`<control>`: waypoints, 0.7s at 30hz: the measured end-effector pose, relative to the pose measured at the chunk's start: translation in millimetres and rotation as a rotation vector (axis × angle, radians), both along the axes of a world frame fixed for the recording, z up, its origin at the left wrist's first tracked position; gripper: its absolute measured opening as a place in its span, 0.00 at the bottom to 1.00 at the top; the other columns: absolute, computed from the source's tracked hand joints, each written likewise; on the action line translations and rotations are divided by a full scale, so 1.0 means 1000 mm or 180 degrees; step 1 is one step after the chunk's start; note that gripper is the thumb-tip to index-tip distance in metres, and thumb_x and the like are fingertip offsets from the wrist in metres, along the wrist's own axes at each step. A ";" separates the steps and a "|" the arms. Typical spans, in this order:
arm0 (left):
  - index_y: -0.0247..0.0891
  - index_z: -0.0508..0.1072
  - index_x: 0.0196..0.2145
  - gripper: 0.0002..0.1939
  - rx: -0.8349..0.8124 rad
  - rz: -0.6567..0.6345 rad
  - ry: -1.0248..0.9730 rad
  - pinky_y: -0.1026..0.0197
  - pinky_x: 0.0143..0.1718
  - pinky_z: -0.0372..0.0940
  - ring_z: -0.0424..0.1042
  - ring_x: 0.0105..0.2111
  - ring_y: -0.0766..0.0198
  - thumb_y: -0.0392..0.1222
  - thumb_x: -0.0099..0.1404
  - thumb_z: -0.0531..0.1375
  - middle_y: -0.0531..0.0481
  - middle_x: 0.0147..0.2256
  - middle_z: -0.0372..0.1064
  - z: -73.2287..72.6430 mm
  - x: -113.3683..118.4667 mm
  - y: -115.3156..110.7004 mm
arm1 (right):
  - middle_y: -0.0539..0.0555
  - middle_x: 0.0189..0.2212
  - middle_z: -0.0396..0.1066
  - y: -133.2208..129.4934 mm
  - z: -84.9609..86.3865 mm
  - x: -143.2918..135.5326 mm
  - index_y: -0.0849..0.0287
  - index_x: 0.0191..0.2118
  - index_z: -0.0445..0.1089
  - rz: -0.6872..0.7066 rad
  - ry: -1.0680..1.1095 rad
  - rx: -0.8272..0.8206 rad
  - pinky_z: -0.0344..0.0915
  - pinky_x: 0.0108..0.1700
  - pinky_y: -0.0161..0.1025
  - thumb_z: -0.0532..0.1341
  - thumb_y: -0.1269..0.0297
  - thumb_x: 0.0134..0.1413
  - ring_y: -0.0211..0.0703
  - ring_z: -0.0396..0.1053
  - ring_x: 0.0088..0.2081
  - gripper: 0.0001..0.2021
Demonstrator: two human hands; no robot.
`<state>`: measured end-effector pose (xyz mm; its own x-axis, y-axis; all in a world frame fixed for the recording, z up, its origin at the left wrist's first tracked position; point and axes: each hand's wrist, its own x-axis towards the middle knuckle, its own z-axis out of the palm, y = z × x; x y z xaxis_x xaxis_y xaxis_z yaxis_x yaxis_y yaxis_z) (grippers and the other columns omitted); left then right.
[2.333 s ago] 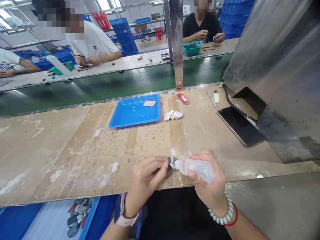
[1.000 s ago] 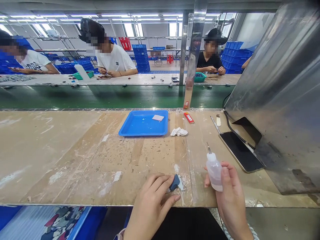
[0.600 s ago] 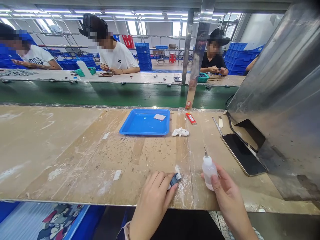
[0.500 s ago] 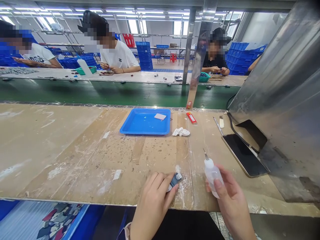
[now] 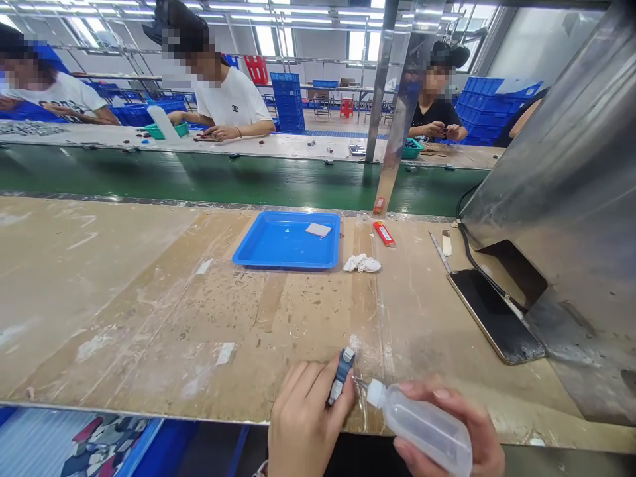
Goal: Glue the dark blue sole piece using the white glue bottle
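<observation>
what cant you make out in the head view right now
Head view: part of the small dark piece, covered by the left hand.
Head view: whether the needle touches that piece; its tip is too fine to tell.
Head view: part of the right hand, hidden behind the bottle.
Head view: some loose pieces, cut off by the bottom edge.
Head view: print on the red lighter, too small to read.

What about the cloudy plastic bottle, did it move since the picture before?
Yes: the cloudy plastic bottle tipped left and shifted down the view, away from the flat rectangular black phone.
</observation>
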<state>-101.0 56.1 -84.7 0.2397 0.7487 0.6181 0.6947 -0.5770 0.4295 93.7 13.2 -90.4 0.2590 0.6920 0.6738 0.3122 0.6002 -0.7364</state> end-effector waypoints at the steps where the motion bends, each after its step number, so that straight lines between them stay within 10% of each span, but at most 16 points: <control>1: 0.34 0.74 0.45 0.06 0.0032 0.0057 -0.0020 0.58 0.35 0.61 0.66 0.30 0.61 0.37 0.73 0.59 0.51 0.30 0.70 -0.001 0.001 0.000 | 0.57 0.34 0.79 0.001 -0.001 0.000 0.58 0.49 0.69 -0.0080 -0.0208 0.0057 0.79 0.40 0.44 0.72 0.66 0.53 0.50 0.80 0.36 0.19; 11: 0.33 0.74 0.45 0.06 0.0127 0.0068 0.0032 0.59 0.34 0.61 0.64 0.28 0.62 0.35 0.71 0.61 0.51 0.27 0.67 0.000 0.002 0.001 | 0.54 0.33 0.78 0.009 0.004 -0.041 0.57 0.39 0.70 -0.1010 -0.0158 0.0257 0.76 0.35 0.34 0.66 0.56 0.60 0.41 0.78 0.32 0.10; 21: 0.31 0.73 0.48 0.12 0.0068 0.0004 0.0003 0.58 0.36 0.63 0.64 0.30 0.61 0.31 0.68 0.64 0.50 0.28 0.67 -0.006 -0.002 0.000 | 0.52 0.37 0.77 0.013 0.012 -0.050 0.57 0.41 0.69 -0.0977 -0.0160 -0.0047 0.75 0.40 0.30 0.65 0.55 0.63 0.37 0.78 0.36 0.11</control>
<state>-102.6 56.3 -90.6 0.2393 0.7355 0.6339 0.6958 -0.5852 0.4164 43.7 26.5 -78.7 0.4239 0.5963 0.6817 0.5135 0.4617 -0.7232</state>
